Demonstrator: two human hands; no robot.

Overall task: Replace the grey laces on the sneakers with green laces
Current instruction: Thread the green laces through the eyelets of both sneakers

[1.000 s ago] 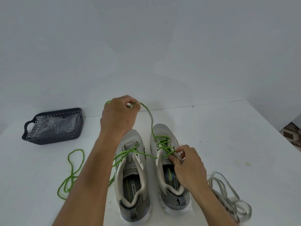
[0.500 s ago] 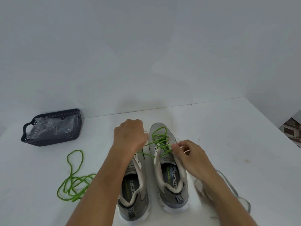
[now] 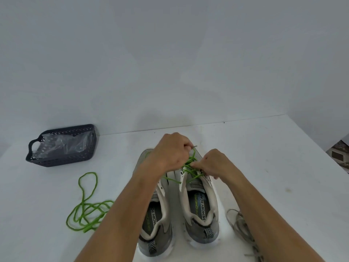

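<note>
Two grey sneakers stand side by side on the white table, toes pointing away. The right sneaker (image 3: 201, 214) carries a green lace (image 3: 190, 172) crossed through its upper eyelets. My left hand (image 3: 170, 152) hovers over the toes and pinches the lace's end, whose dark tip sticks out past the fingers. My right hand (image 3: 215, 163) pinches the green lace at the right sneaker's eyelets. The left sneaker (image 3: 156, 224) lies partly under my left forearm. A second green lace (image 3: 86, 207) lies in loose loops to the left. Grey laces (image 3: 239, 226) lie heaped to the right.
A dark perforated basket (image 3: 62, 146) with clear plastic inside sits at the back left of the table (image 3: 273, 176). A pale wall runs behind the table. The table's right edge falls off at the far right.
My left hand came down from high above the sneakers and moved right to the right sneaker's toe, bringing the lace end with it. My right hand shifted forward along the eyelets.
</note>
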